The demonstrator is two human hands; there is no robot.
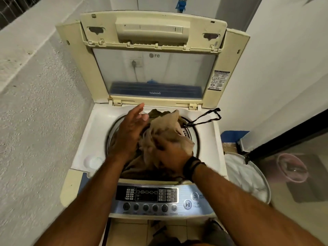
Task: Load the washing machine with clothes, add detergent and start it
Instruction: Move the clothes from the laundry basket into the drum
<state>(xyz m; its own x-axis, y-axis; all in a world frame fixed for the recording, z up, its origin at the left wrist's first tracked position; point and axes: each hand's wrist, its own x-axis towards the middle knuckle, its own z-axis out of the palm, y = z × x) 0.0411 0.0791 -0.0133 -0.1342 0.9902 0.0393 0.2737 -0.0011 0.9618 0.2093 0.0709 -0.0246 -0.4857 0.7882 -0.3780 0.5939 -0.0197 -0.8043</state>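
Washing machine (92, 139) stands lid-up with its drum heaped with clothes (166, 132), the left hand (129, 132) flat and spread against the pile, the right hand (170, 153) clutching tan cloth, which I'd press low, tucking in the black cord (205, 118)

Top-loading washing machine (99, 132) standing on tiled floor (131, 228), lid (152, 55) raised upright at rear. Drum opening filled with beige cloth (165, 128) over dark garments (138, 167). Black cord (205, 118) draped across right top deck. White laundry basket (248, 176) just beside, right.
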